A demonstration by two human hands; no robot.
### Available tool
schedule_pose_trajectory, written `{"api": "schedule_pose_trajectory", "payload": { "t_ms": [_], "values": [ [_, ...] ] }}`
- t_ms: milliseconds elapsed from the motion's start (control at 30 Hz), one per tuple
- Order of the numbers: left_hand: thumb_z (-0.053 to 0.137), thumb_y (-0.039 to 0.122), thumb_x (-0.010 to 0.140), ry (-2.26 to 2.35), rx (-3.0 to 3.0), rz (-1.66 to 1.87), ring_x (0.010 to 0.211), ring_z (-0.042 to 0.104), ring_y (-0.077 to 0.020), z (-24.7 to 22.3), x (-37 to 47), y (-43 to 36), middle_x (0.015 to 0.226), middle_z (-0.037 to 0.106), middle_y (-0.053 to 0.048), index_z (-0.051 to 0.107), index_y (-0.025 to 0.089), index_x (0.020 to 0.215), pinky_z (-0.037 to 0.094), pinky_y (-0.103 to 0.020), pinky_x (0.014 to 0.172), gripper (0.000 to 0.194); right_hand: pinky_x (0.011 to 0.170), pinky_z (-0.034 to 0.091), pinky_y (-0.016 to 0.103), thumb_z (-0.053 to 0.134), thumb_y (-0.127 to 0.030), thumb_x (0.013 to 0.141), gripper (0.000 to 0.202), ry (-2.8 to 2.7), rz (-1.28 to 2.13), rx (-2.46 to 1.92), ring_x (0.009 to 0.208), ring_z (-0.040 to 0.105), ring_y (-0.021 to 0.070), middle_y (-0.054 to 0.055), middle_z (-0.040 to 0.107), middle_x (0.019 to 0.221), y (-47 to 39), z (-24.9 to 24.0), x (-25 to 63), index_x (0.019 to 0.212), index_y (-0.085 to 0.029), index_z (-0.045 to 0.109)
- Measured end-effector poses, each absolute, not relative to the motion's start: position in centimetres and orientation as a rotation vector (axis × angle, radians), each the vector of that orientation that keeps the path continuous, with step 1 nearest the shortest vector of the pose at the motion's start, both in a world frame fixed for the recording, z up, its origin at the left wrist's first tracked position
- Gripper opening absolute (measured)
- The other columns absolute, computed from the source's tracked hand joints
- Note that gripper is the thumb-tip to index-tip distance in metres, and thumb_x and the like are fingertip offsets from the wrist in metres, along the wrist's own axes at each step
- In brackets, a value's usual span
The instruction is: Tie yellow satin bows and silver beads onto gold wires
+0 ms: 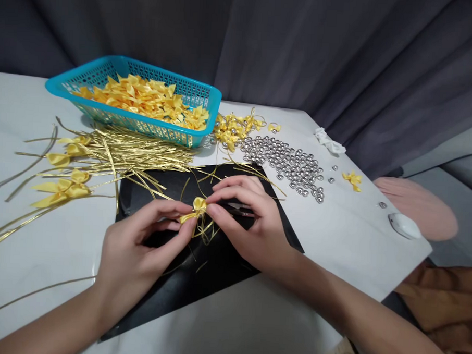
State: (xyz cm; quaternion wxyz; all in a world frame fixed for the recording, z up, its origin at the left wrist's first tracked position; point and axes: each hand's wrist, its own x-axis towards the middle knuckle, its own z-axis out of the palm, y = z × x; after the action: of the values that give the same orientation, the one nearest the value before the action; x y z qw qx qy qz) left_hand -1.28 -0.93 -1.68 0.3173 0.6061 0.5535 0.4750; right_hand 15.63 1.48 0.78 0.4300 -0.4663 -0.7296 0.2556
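Observation:
A small yellow ribbon bow (199, 205) with thin gold cord hanging below it is held over a black mat (212, 275). My left hand (143, 241) pinches its left side between thumb and fingers. On the other side, the thumb and index finger of my right hand (253, 219) close on the bow's edge. Loose gold cord ends lie on the mat under my hands. Partly hidden beneath my right hand is a slim tool (243, 210) whose kind I cannot make out.
A blue basket (134, 121) full of yellow ribbon bows stands behind a heap of gold cords (135, 149). Silver beads (283, 161) are spread at the back right, beside finished-looking bows (234, 127). A white computer mouse (404, 226) sits near the table's right edge.

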Motion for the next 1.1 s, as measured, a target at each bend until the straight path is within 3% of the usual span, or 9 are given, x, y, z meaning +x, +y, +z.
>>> {"api": "schedule_pose_trajectory", "payload": {
  "t_ms": [200,533,900,1100],
  "values": [
    [0.067,0.025,0.075,1.429,1.656,1.274,0.059,0.066,-0.0076,-1.6,-1.3,-0.7,0.071,0.071,0.006,0.066,0.023,0.076,0.058,-0.012,0.064,0.003,0.088,0.042,0.036,0.065,-0.015,0.079,0.009,-1.816,0.782,-1.167,0.085,0.059,0.0155,0.001,0.063,0.083,1.6,1.0,14.8,0.077,-0.019,0.057],
    [0.066,0.025,0.075,1.416,1.667,1.267,0.059,0.066,-0.0074,-1.5,-1.4,-0.5,0.072,0.073,0.007,0.068,0.023,0.075,0.057,-0.012,0.063,0.003,0.090,0.041,0.037,0.065,-0.017,0.078,0.006,-1.946,0.529,-1.139,0.097,0.052,0.0202,0.005,0.061,0.090,2.4,1.2,14.2,0.074,-0.020,0.064],
    [0.066,0.024,0.076,1.425,1.657,1.305,0.060,0.066,-0.0050,-2.5,-1.7,-0.6,0.073,0.072,0.007,0.068,0.022,0.077,0.054,-0.007,0.066,0.003,0.085,0.045,0.032,0.065,-0.017,0.077,0.011,-1.716,1.180,-1.180,0.086,0.061,0.0154,0.003,0.063,0.084,3.5,0.9,14.2,0.066,-0.016,0.063],
    [0.066,0.025,0.076,1.457,1.634,1.317,0.059,0.065,-0.0049,-2.3,-1.5,-0.4,0.073,0.073,0.006,0.070,0.022,0.077,0.054,-0.008,0.065,0.005,0.087,0.045,0.029,0.064,-0.014,0.080,0.012,-1.689,1.130,-1.020,0.090,0.059,0.0136,0.004,0.059,0.087,3.8,0.6,14.0,0.069,-0.016,0.061]
  ]
}}
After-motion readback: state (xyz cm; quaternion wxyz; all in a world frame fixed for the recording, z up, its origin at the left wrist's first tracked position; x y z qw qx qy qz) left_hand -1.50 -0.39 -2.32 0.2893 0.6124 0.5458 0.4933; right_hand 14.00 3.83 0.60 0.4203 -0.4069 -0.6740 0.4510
